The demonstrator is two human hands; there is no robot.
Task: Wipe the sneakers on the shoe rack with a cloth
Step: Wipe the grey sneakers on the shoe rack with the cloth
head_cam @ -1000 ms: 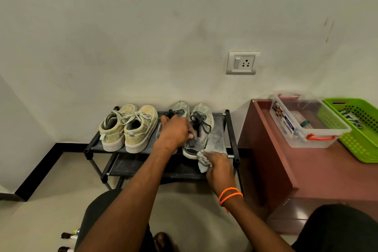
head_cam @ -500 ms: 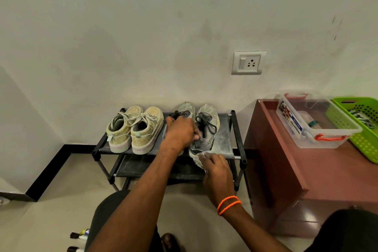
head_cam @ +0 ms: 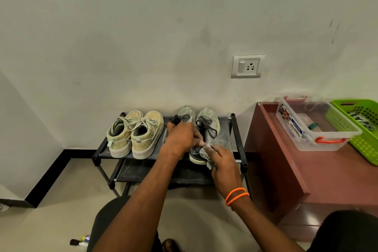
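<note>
A black two-tier shoe rack (head_cam: 237,129) stands against the wall. On its top shelf sit a beige pair of sneakers (head_cam: 136,134) at the left and a grey pair with dark laces at the right. My left hand (head_cam: 182,137) grips the heel of the right grey sneaker (head_cam: 207,127) and hides most of the left grey one (head_cam: 186,113). My right hand (head_cam: 219,161) holds a small grey cloth (head_cam: 204,152) against that sneaker's heel and outer side. An orange band circles my right wrist.
A brown cabinet (head_cam: 296,180) stands right of the rack, carrying a clear plastic box (head_cam: 313,120) with orange latches and a green basket (head_cam: 360,127). A wall socket (head_cam: 247,66) is above. Small items (head_cam: 80,241) lie on the floor at lower left. My knees frame the bottom.
My right hand with the cloth has moved up from the rack's front rail onto the grey sneaker's heel side. My left hand stays on the sneaker. The view has shifted slightly left.
</note>
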